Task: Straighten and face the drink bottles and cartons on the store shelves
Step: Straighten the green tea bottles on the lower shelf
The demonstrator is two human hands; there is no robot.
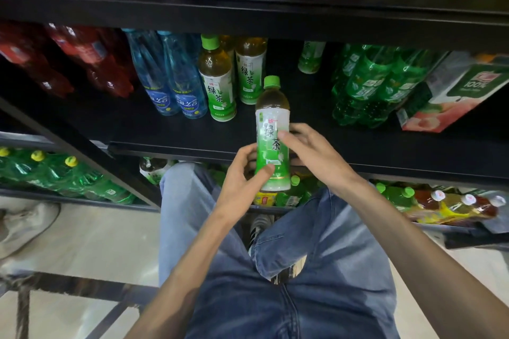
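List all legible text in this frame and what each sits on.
"绿茶", small red "统一" above it: held green tea bottle, gripped by left hand and right hand.
"绿茶": shelf tea bottle and the tea bottle beside it.
"海之言": blue water bottles.
"100%": peach juice carton.
White characters on the green soda bottles: too blurred.
Fine print everywhere: too small.

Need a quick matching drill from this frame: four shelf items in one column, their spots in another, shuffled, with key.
Items:
1. held green tea bottle
2. blue water bottles
3. red bottles
4. peach juice carton

Places:
A. far left of the middle shelf
B. far right of the middle shelf
C. between left hand and right hand
D. just left of the shelved green tea bottles

Pairs: 1-C, 2-D, 3-A, 4-B
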